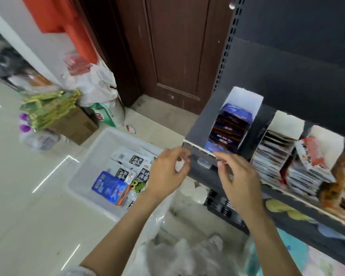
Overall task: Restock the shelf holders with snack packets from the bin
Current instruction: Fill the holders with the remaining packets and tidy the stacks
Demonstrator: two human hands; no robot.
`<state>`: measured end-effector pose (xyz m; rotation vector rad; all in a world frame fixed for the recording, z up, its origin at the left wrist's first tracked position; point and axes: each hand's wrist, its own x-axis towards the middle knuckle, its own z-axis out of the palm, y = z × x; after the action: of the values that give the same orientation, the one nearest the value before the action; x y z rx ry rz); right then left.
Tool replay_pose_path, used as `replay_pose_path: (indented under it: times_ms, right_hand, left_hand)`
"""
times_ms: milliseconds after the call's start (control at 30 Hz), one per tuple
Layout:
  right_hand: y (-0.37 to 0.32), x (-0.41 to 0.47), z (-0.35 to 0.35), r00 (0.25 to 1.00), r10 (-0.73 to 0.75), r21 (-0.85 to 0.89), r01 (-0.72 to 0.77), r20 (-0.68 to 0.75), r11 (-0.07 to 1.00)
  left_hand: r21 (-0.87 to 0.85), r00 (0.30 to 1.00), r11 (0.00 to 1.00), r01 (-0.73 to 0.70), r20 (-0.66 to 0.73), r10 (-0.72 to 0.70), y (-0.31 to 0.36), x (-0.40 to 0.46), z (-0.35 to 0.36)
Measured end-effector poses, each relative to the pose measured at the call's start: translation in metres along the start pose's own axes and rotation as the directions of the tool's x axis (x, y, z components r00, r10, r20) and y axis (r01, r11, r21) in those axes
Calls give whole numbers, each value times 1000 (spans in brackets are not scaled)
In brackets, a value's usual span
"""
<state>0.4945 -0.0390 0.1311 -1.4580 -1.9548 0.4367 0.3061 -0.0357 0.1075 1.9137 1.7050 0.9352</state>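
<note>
A white bin (108,140) stands on the floor with several snack packets in it: a blue packet (110,186) and white packets with black labels (127,159). On the dark shelf, a white holder (244,96) holds a row of blue packets (233,120). My left hand (167,170) hovers above the bin's right edge, just left of the shelf corner, with loosely curled fingers and nothing in it. My right hand (237,178) is at the shelf's front edge, its fingertips just below the front blue packet. I see nothing held in it.
More white holders (287,120) to the right are packed with stacked packets, and a red-and-white packet (311,152) lies on top. Clear plastic bags (177,250) lie below my arms. A cardboard box (76,124), bags and a brown door (177,52) stand behind the bin.
</note>
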Motion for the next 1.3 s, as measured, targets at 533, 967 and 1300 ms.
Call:
replay_pose_path:
  times_ms: [533, 967, 1300]
  right_hand:
    - [-69, -2, 296, 590, 510, -450, -260, 626, 854]
    - [-58, -14, 323, 474, 805, -100, -838, 357, 537]
    - [-49, -27, 294, 431, 851, 68, -899, 298, 432]
  left_hand:
    - [578, 629, 816, -10, 638, -444, -285, -38, -83]
    - [546, 697, 830, -114, 639, -324, -311, -46, -59]
    - [501, 755, 859, -106, 602, -259, -315, -16, -52]
